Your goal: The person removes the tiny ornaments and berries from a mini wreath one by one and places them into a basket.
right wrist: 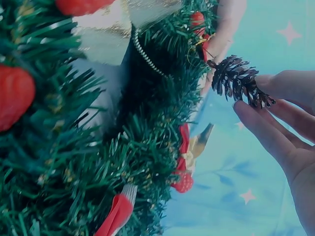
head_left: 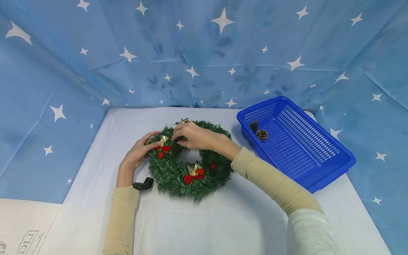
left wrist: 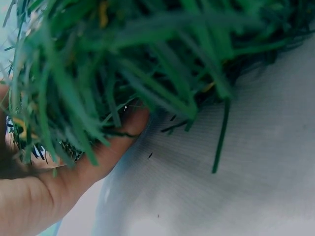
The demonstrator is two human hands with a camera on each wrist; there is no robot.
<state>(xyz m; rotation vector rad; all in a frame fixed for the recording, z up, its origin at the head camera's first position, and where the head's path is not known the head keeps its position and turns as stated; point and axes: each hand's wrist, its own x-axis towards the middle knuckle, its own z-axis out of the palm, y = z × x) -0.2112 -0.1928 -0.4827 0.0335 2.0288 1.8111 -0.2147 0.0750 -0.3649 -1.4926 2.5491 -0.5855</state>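
right hand: fingers pinching pine cone | left hand: fingers gripping wreath edge | 2 cones in basket

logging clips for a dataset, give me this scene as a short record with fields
left hand: left hand grips the left side of the wreath
right hand: right hand pinches a pine cone
wreath trim: red and gold bows
surface: white cloth under the wreath
container: blue basket, right of the wreath
basket contents: two loose cones
backdrop: blue curtain with white stars
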